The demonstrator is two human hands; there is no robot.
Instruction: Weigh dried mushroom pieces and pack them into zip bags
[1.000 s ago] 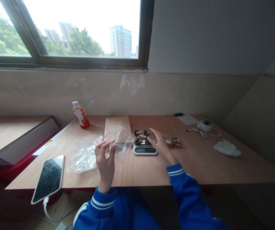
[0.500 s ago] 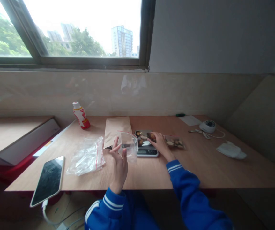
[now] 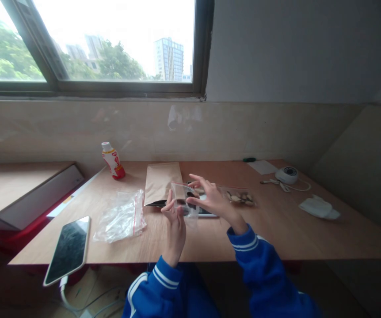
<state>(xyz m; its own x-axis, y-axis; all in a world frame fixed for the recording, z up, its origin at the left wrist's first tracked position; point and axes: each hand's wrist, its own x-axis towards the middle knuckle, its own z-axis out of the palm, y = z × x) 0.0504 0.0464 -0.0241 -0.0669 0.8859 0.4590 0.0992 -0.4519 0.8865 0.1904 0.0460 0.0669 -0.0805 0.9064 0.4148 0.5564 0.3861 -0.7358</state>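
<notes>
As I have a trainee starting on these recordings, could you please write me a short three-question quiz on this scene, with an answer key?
1. True or false: a white cable is plugged into the near end of the phone.
2. What does the person's left hand hold? A, a bottle; B, a clear plastic bag; C, a sheet of paper.
3. Fill in the blank: as the wearer sees it, the brown packet lies to the ____ of the scale, which is partly hidden.

Key: 1, true. 2, B. 3, left.
</notes>
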